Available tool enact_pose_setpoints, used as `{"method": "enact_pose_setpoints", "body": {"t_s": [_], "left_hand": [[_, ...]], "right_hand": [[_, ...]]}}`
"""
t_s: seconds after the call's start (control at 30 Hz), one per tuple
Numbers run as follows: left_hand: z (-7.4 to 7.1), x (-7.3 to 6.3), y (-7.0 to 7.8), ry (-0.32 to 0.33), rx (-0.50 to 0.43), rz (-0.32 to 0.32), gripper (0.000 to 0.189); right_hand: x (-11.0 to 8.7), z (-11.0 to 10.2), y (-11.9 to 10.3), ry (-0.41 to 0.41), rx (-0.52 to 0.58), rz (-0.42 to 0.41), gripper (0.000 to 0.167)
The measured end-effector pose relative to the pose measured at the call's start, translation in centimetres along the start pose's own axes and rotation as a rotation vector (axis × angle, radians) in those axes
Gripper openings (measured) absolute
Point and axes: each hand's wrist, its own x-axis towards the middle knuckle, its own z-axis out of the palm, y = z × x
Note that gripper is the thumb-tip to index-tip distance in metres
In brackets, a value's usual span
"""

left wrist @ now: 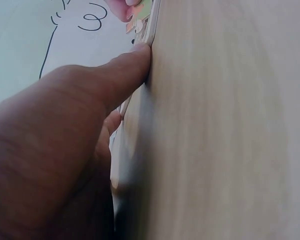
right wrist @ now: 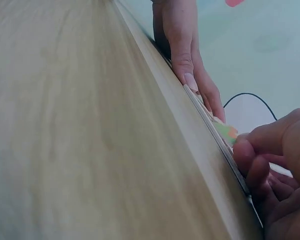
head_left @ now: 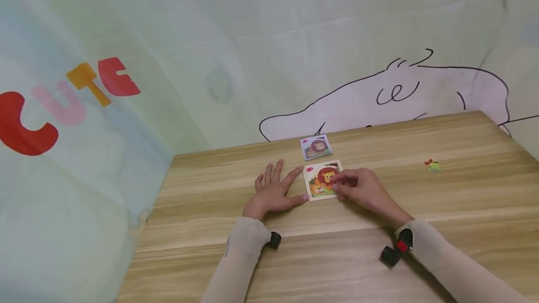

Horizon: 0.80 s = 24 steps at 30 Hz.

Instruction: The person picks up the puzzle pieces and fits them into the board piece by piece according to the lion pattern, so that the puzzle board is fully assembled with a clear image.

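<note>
A square lion puzzle board (head_left: 320, 198) with a pale wooden rim lies on the table. My left hand (head_left: 274, 194) rests at its left side, fingers spread, with the thumb and index fingertip touching the edge. At the board's right side, my right hand (head_left: 364, 190) pinches a small green and orange puzzle piece (right wrist: 227, 132) between thumb and fingers. That piece is tilted over the board in both wrist views; whether its lower edge touches the board I cannot tell. Behind the board lies a square card (head_left: 316, 147) with a similar lion picture.
A loose green and red puzzle piece (head_left: 433, 166) lies to the right on the wood-grain table (head_left: 294, 265). A pale printed curtain (head_left: 219, 50) hangs along the table's back and left edges.
</note>
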Motion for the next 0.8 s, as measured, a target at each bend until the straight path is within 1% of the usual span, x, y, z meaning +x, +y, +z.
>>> {"method": "enact_pose_setpoints", "body": {"t_s": [0.13, 0.2, 0.33, 0.53, 0.8], "left_hand": [[0.01, 0.07, -0.06, -0.002, -0.004, 0.004, 0.088], [0.05, 0.03, -0.06, -0.002, -0.003, 0.003, 0.088], [0.10, -0.06, -0.03, -0.002, -0.002, 0.005, 0.088], [0.15, -0.02, -0.05, 0.002, -0.004, 0.009, 0.088], [0.13, 0.07, -0.10, 0.007, -0.001, 0.017, 0.088]], "right_hand": [[0.02, 0.29, -0.01, 0.036, -0.131, -0.074, 0.018], [0.01, 0.52, 0.02, 0.042, -0.167, -0.104, 0.017], [0.03, 0.78, 0.06, 0.051, -0.193, -0.126, 0.018], [0.03, 0.88, 0.15, 0.103, -0.198, -0.136, 0.016], [0.06, 0.83, -0.02, 0.080, -0.222, -0.149, 0.019]]}}
